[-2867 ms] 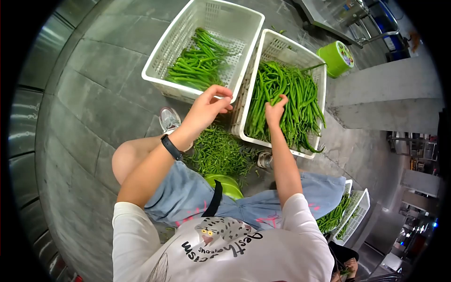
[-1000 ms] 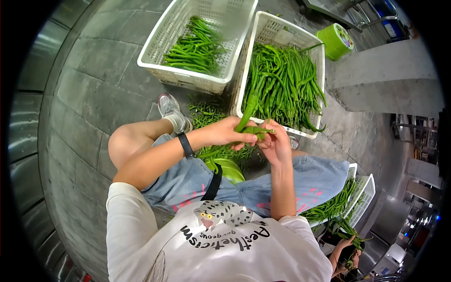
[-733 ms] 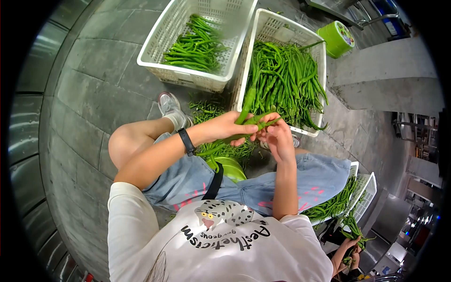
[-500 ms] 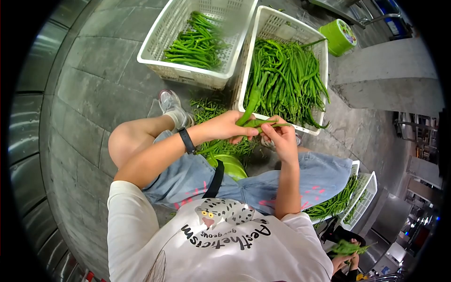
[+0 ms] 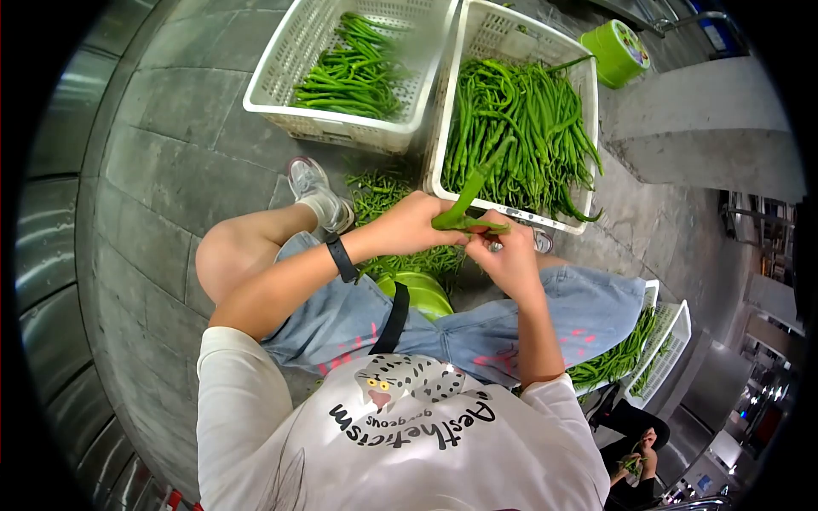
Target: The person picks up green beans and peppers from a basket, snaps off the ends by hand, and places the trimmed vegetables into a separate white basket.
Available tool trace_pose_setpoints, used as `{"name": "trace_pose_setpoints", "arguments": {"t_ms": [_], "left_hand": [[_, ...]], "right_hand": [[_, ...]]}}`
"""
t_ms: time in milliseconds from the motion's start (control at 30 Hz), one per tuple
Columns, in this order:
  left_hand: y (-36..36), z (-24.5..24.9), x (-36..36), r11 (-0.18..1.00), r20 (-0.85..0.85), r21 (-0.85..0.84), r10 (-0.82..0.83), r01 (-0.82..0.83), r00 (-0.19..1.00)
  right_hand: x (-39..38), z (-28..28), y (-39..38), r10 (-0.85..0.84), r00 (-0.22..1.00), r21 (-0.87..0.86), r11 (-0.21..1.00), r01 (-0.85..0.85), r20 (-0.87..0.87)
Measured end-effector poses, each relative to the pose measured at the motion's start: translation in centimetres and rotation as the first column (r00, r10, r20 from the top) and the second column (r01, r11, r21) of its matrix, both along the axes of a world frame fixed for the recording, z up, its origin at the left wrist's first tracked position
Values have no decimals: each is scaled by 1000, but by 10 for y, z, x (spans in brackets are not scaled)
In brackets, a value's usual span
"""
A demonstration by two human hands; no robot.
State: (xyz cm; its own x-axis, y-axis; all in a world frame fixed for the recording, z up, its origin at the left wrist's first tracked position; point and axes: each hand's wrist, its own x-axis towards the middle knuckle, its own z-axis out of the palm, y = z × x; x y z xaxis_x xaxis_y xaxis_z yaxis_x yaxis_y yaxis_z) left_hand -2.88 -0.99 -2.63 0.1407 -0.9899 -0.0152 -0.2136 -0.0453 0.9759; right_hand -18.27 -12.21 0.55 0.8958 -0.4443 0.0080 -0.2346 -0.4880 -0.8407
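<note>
My left hand (image 5: 411, 225) is closed around a few long green chili peppers (image 5: 467, 201), their tips pointing up and away over the near rim of the right-hand white crate (image 5: 439, 162). At the stem end of these peppers, my right hand (image 5: 511, 261) has its fingers pinched together. Whether a stem is between those fingertips is too small to make out. Many green chili peppers (image 5: 524, 128) fill that crate. In the left white crate (image 5: 319, 128) lies a smaller pile of green chili peppers (image 5: 351, 81).
Loose green stems (image 5: 375, 198) cover the floor below my hands. A bright green tub or stool (image 5: 417, 294) is between my legs, and a lime-green bucket (image 5: 615, 55) stands at the far right. Another person's hands (image 5: 641, 460) hold greens beside more white crates (image 5: 669, 353).
The peppers in my left hand have swung to point further right. My right hand has lowered slightly and turned at the stem end. The other person's hands have moved down.
</note>
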Motion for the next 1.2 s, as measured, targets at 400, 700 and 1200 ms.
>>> {"name": "trace_pose_setpoints", "arguments": {"t_ms": [400,700,1200], "left_hand": [[-2,14,9,927,-326,294,-133,234,936],[1,1,10,922,-623,293,-18,254,782],[-1,-2,15,866,-729,292,-73,405,681]], "right_hand": [[-17,-26,-11,-63,998,712,701,30,20],[-14,-42,-7,-214,956,892,444,-89,201],[-25,-45,-17,-118,975,826,557,-93,190]]}}
